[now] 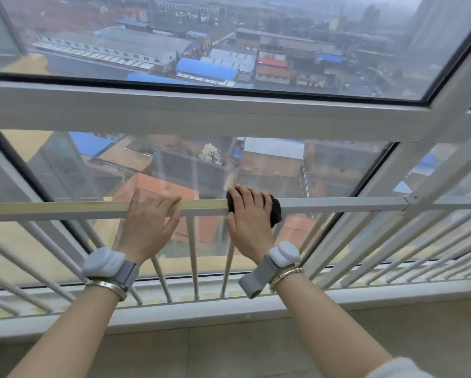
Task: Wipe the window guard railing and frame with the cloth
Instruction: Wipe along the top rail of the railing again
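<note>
Up at a high window over grey rooftops, I stand with both hands on the top rail [338, 203] of the white window guard. My right hand [249, 214], at about four o'clock from the middle of the view, wraps a dark cloth [275, 211] round the rail, fingers curled over the top and thumb underneath, so the cloth sits pinched between palm and metal. My left hand [150, 216], just beside it at about eight o'clock, lies over the rail with fingers nearly straight, steadying me and holding nothing. The rail left of the cloth looks yellowish, the stretch to its right pale grey.

The cloth looks soft, thin and light; I judge it will fold round the square rail easily and slide if I keep it bunched under the palm, not held by a loose corner. The rail and the upright bars [193, 252] below look stiff and fixed, safe to lean on. The broad window frame [229, 110], at twelve o'clock, is smooth and flat, better suited to a flattened cloth.
</note>
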